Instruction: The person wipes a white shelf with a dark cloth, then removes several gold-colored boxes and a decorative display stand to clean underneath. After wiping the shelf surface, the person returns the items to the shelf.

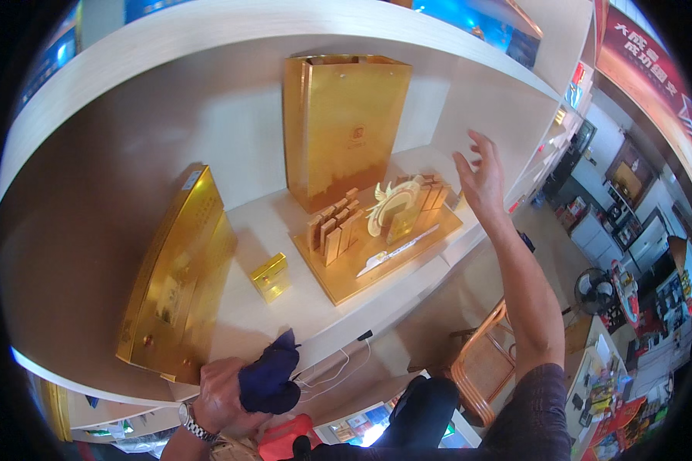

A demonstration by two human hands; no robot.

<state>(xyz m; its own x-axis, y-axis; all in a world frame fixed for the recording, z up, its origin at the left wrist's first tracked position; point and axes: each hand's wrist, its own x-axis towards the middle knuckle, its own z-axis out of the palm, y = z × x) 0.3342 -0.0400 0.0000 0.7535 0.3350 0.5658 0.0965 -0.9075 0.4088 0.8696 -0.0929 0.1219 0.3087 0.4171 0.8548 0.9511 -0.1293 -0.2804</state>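
My left hand (222,386), with a metal-band watch on the wrist, grips a bunched dark navy cloth (270,374) by the shelf's front edge. Just above that hand, a tall gold box (179,282) leans at the shelf's left end. My right hand (481,173) is raised with fingers apart and holds nothing. Below and left of it stands a gold display stand (346,285) bearing small upright wooden blocks (334,227), a round winged ornament (392,204) and a small gold pack. Another small gold pack (271,278) stands left of the stand.
A large gold paper bag (352,127) stands against the shelf's back panel. White cables (346,369) hang below the shelf edge. On the floor side are a rattan chair (478,369), an electric fan (594,288) and a counter (594,369) with goods. A red object (288,435) lies low down.
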